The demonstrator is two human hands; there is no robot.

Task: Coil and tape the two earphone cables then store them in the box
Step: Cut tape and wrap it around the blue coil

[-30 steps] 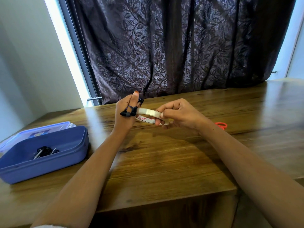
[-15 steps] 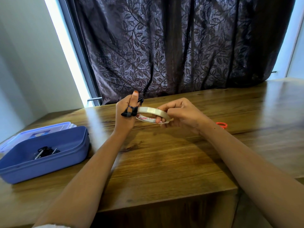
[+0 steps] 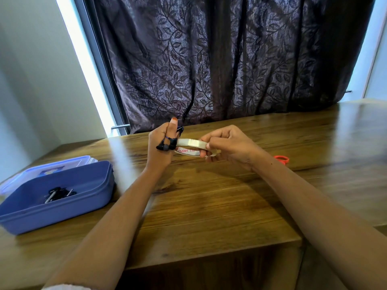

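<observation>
At the far left of my view sits the open blue plastic box (image 3: 83,208) on the brown wooden table (image 3: 209,206). Its translucent blue lid (image 3: 52,170) lies just behind it. Inside the box I can see one black coiled earphone bundle (image 3: 59,194) lying on the floor of the box.

Nearer the middle, the left hand (image 3: 160,147) is raised above the table with one finger pointing up and the others curled. The second black earphone cable (image 3: 167,144) is looped round that hand, its earbuds hanging at the knuckles. I read the hand as gripping the cable.

Just right of it, touching the left hand, is the flat ring of clear adhesive tape with red print inside (image 3: 189,143), held off the table. The right hand (image 3: 228,147) pinches the ring's right side, thumb on the outer face, fingers curled round it.

Behind the right wrist an orange scissor handle (image 3: 281,159) pokes out on the table. A dark leaf-patterned curtain (image 3: 230,59) hangs behind everything.
</observation>
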